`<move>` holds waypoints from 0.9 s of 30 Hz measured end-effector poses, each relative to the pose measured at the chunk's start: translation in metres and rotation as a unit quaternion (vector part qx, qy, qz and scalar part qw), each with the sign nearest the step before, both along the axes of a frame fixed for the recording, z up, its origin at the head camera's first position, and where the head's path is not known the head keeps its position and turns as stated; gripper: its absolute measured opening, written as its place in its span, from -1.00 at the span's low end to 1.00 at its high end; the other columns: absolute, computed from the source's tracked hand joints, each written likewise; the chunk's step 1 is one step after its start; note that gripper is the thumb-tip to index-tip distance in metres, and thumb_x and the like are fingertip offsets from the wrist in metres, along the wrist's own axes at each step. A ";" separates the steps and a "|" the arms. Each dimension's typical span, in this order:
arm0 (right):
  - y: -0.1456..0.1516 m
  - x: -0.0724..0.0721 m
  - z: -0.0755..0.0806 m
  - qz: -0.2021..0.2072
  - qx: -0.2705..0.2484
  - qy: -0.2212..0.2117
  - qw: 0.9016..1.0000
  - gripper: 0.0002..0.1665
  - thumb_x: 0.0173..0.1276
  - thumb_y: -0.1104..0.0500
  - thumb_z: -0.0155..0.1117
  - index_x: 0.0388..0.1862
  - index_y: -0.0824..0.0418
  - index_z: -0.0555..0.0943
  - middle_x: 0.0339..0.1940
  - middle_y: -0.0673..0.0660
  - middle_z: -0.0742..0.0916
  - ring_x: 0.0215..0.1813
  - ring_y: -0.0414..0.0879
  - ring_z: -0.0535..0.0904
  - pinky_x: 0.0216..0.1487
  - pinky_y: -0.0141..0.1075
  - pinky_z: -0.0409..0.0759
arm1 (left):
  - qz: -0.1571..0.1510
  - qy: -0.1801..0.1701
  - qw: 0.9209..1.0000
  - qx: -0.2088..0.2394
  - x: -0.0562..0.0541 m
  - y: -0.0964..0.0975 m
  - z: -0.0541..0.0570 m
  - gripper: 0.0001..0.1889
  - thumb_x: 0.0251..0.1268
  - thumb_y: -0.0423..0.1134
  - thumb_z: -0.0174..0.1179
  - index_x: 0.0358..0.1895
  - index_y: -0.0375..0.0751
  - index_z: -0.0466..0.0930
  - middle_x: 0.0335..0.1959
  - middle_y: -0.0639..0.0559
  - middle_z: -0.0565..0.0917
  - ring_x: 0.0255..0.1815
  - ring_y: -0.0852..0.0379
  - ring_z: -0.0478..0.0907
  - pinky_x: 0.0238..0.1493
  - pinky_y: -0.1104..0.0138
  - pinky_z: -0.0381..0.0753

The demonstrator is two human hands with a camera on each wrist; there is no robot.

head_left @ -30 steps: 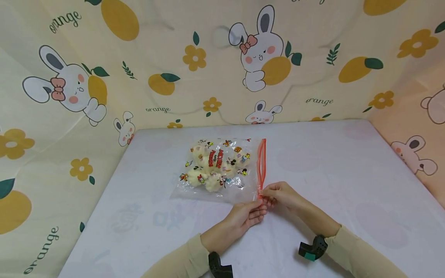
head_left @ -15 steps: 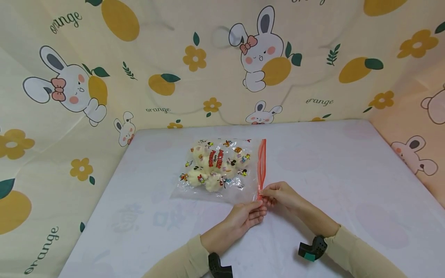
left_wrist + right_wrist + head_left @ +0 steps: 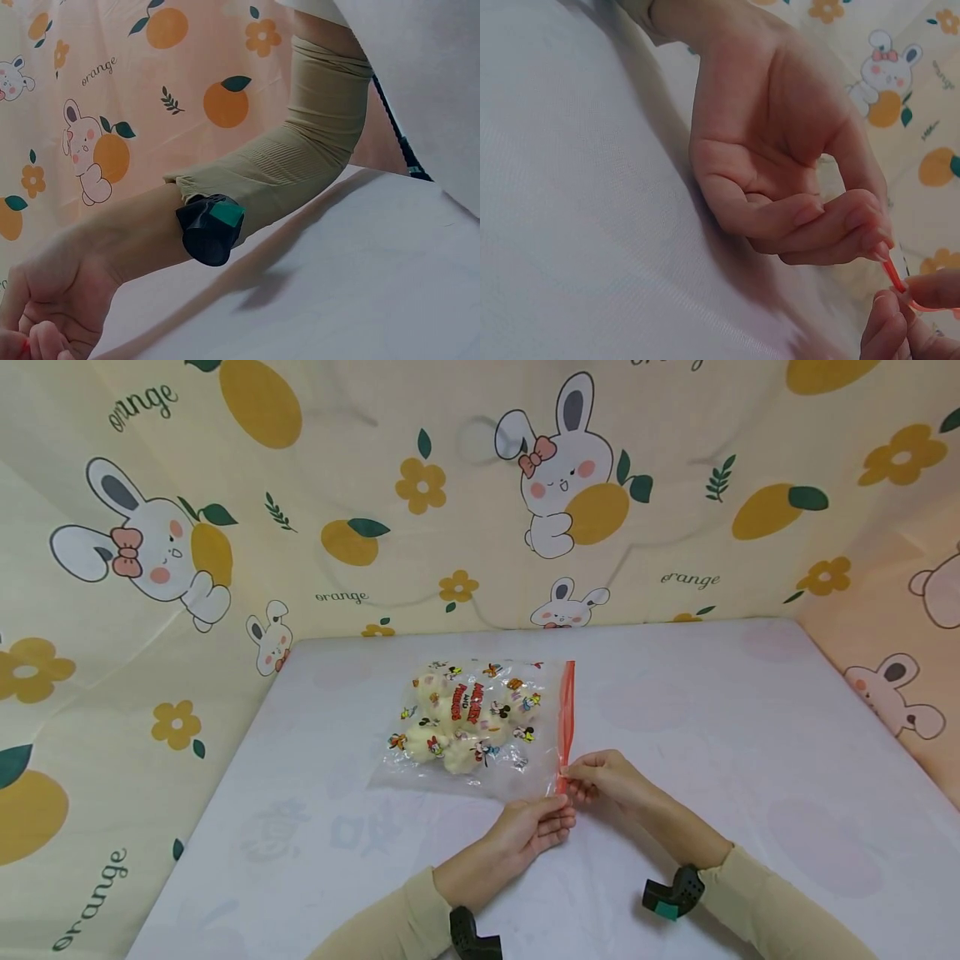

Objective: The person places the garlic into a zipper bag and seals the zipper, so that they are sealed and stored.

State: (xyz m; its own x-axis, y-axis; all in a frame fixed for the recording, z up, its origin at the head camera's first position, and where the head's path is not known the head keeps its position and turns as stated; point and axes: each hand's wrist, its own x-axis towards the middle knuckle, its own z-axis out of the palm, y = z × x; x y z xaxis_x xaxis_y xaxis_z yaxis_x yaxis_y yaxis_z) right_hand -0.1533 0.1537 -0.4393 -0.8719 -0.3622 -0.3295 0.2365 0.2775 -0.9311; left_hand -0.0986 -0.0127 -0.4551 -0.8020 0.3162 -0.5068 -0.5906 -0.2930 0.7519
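Observation:
A clear zip bag point(image 3: 502, 785) printed with cartoon characters lies flat on the table, a red zip strip point(image 3: 568, 710) along its right edge. Inside show several pale, cream-coloured rounded pieces point(image 3: 459, 753). My left hand point(image 3: 525, 835) pinches the strip's near end between thumb and fingers. Just above it, the thumb and index finger of my right hand point(image 3: 609, 781) pinch the same strip. In the right wrist view the left hand point(image 3: 780, 165) holds the red strip, with right fingertips point(image 3: 934, 289) on it close by. The left wrist view shows mostly the right forearm.
A white cloth covers the table point(image 3: 315, 860). Behind and beside it hangs a cream curtain point(image 3: 450, 410) with rabbits and oranges. Each wrist bears a black camera, such as the right one point(image 3: 671, 893).
The two red bands of the strip look closer together than a second ago, with less gap showing. My right hand has shifted up very slightly; the left hand stays put.

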 end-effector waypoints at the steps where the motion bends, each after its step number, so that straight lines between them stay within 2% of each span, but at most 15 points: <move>1: 0.000 0.000 0.000 -0.001 -0.002 -0.001 1.000 -0.77 0.34 0.23 0.16 -0.32 0.39 0.66 -0.71 -0.17 0.62 -0.58 -0.34 0.49 -0.50 -0.49 0.50 | -0.001 0.000 1.000 -0.001 0.000 0.000 0.000 -0.71 0.39 -0.25 0.10 0.01 -0.41 0.59 -0.53 0.18 0.67 -0.44 0.36 0.62 -0.33 0.56 0.64; 14: 0.000 -0.003 0.000 -0.012 0.000 -0.009 1.000 -0.79 0.34 0.22 0.17 -0.33 0.36 0.66 -0.70 -0.16 0.61 -0.58 -0.33 0.49 -0.49 -0.48 0.50 | -0.004 0.005 1.000 -0.004 0.000 0.000 0.001 -0.65 0.40 -0.26 0.09 0.07 -0.50 0.53 -0.53 0.18 0.67 -0.44 0.36 0.61 -0.33 0.57 0.63; 27: 0.001 -0.006 -0.002 -0.010 -0.005 -0.005 1.000 -0.77 0.35 0.23 0.14 -0.31 0.39 0.64 -0.68 -0.17 0.62 -0.57 -0.34 0.49 -0.49 -0.48 0.49 | -0.002 0.007 1.000 -0.005 -0.001 0.000 -0.001 -0.69 0.40 -0.27 0.09 0.03 -0.46 0.57 -0.53 0.18 0.67 -0.44 0.36 0.62 -0.32 0.56 0.63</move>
